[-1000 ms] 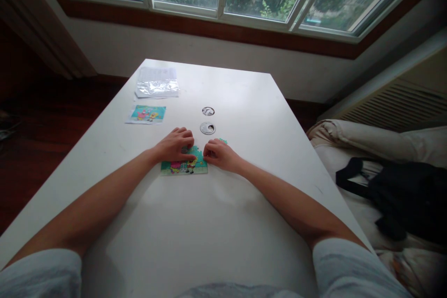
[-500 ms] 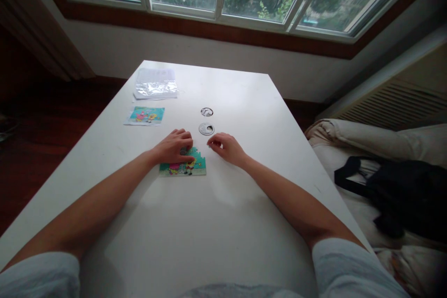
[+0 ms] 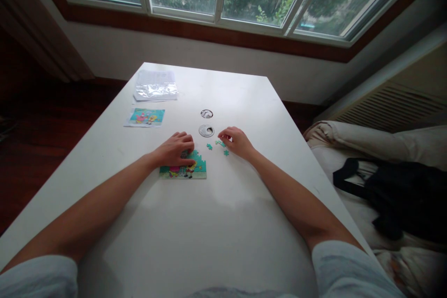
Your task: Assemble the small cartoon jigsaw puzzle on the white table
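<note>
A partly assembled jigsaw puzzle with a teal cartoon picture lies flat on the white table. My left hand rests over its upper left part, thumb across the picture and fingers curled at the far edge, gripping it; part of the picture is hidden beneath. Several loose teal pieces lie right of the puzzle, among them a single puzzle piece and another puzzle piece. Over the farther pieces hovers my right hand, thumb and fingers a little apart, with nothing visible between them.
Two round grey-and-white discs, a far disc and a near disc, lie beyond the pieces. A printed picture sheet and a clear plastic sleeve with papers lie at the far left. Beside the table's right edge, a dark bag rests on beige cushions.
My right hand has moved from the puzzle's right edge away to the right, uncovering loose pieces. One piece now lies where its fingertips were half a second ago. My left hand has stayed on the puzzle.
</note>
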Motion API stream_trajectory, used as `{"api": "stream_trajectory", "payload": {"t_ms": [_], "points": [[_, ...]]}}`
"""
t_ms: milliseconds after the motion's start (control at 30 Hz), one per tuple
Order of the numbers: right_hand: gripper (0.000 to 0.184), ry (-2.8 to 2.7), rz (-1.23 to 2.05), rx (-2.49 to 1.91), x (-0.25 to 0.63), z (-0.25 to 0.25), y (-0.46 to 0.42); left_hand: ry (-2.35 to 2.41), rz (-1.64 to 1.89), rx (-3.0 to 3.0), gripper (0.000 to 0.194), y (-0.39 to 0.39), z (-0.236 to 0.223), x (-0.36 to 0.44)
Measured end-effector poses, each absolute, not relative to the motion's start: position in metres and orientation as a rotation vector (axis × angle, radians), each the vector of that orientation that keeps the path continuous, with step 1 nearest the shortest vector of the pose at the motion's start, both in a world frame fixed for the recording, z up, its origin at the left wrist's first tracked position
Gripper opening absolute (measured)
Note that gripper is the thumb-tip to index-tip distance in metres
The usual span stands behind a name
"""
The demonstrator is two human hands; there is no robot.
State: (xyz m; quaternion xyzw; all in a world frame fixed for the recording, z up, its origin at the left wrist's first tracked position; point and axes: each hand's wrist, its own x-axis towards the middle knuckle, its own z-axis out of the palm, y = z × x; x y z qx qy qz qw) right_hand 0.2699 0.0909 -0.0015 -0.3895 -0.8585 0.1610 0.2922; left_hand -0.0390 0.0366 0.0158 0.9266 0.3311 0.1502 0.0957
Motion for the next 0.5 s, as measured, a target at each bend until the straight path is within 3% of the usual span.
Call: {"api": "stream_trajectory", "payload": {"t_ms": [500], "points": [[0.017, -2.344, 0.473, -1.087, 0.283, 0.001, 0.102, 0.985, 0.437, 2.779, 0.03, 0.033, 0.016, -0.035]]}}
